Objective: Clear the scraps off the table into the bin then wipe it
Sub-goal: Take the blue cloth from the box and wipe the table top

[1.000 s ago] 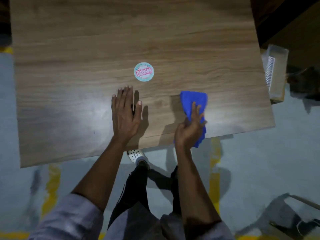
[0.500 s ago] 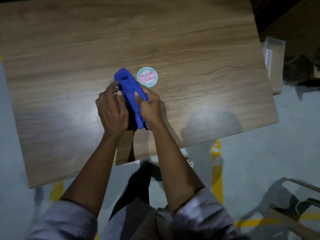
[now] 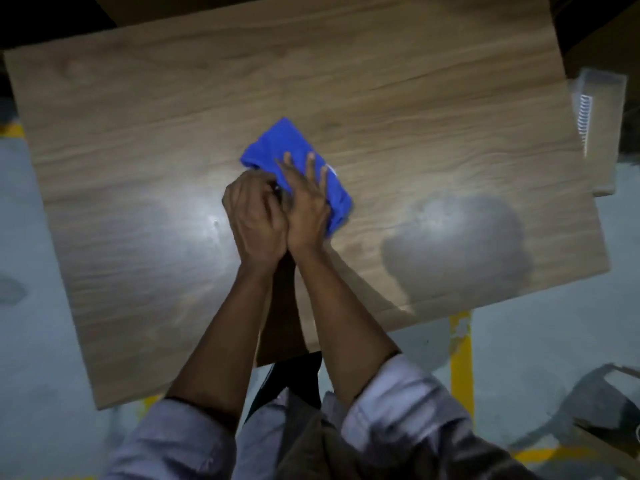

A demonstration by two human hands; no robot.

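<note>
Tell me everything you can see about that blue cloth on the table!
The blue cloth is bright blue and looks soft, like a fuzzy cleaning rag. It is bunched and folded into a rough oblong, lying slantwise near the middle of the wooden table. The right hand presses flat on it with straight fingers, covering its near half. The left hand curls against its near left edge; whether it grips the cloth is hidden.

A blue cloth [image 3: 277, 143] lies near the middle of the wooden table [image 3: 415, 98]. The right hand [image 3: 306, 202] presses flat on it, fingers spread. The left hand [image 3: 254, 216], fingers curled, touches the cloth's left edge and the right hand; whether it grips is unclear. A clear bin [image 3: 602, 133] stands beside the table's right edge.
</note>
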